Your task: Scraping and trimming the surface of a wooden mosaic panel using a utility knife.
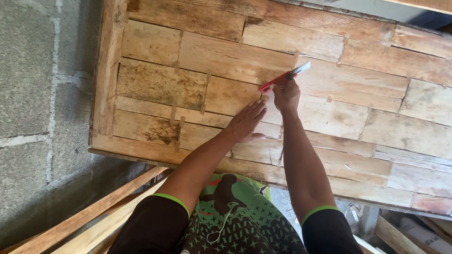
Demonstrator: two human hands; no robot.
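Note:
A big wooden panel (155, 84) made of many plank pieces fills the view in front of me. My left hand (245, 123) lies flat on it with fingers spread, holding nothing. Just to its right, my right hand (286, 95) is closed around a red-handled cutter (284, 77) with a pale blade end that points up and to the right. The cutter's red end rests against a seam between two planks, a little above my left fingertips.
A grey block wall (33, 94) stands at the left. Long wooden battens (89, 218) lean below the panel at the lower left. Boards and scraps lie at the lower right (405, 233).

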